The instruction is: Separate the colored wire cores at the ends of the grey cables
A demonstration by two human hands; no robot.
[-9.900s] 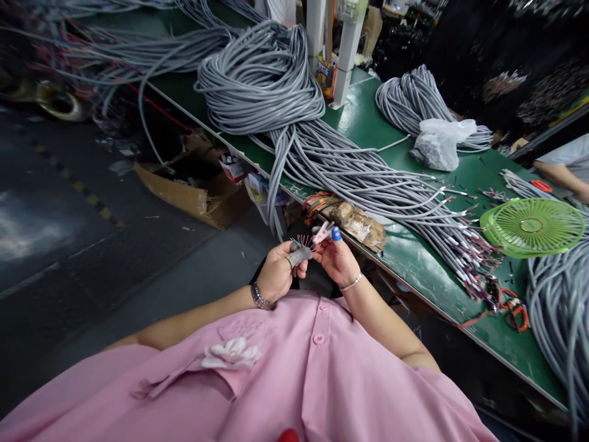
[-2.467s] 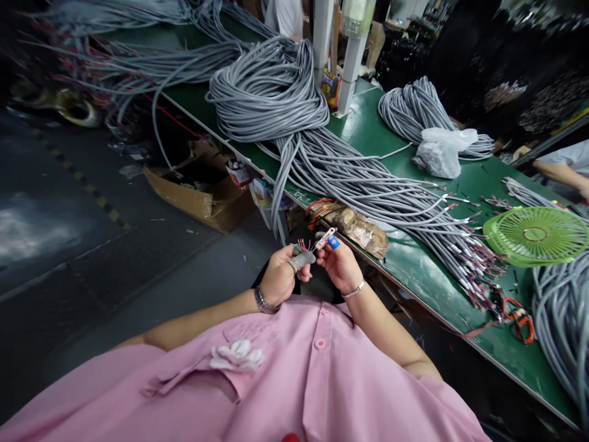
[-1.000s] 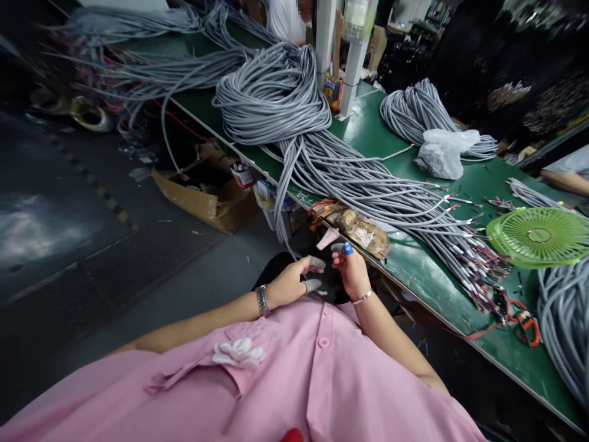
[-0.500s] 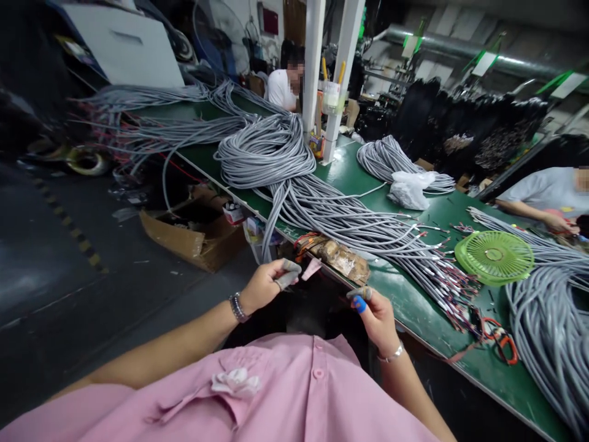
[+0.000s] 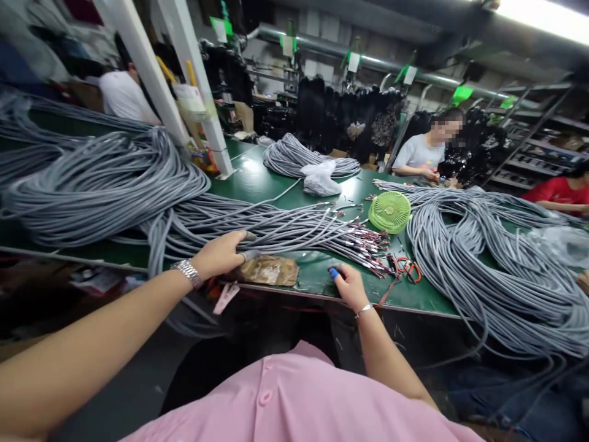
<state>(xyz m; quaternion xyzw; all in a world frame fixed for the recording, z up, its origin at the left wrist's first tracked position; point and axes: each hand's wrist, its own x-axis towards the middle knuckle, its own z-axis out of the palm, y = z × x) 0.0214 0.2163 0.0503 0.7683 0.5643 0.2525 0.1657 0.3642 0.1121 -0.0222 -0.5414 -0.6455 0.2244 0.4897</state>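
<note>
My left hand [image 5: 219, 253] reaches over the near edge of a bundle of grey cables [image 5: 276, 224]. Its thumb and forefinger, in grey finger covers, are apart with nothing seen between them. Just beside the thumb lies a brown, tape-wrapped block [image 5: 270, 271] at the table edge. My right hand [image 5: 350, 287] is at the edge further right, its fingers curled in and the thumb, wrapped in blue, against the forefinger. Whether anything is in that pinch is hidden. Past it, the cables end in white sleeves and thin coloured wires [image 5: 368, 242].
Orange-handled scissors [image 5: 408, 269] and a green fan [image 5: 390, 212] stand right of the wire ends on the green table [image 5: 317, 279]. Large cable coils [image 5: 497, 270] spread at right, another coil [image 5: 110, 187] at left. White posts [image 5: 202, 92] rise behind; co-workers sit across.
My view has swung right. My left hand has moved from in front of the table onto the cables, its fingers parting. My right hand has come over the table edge, still curled.
</note>
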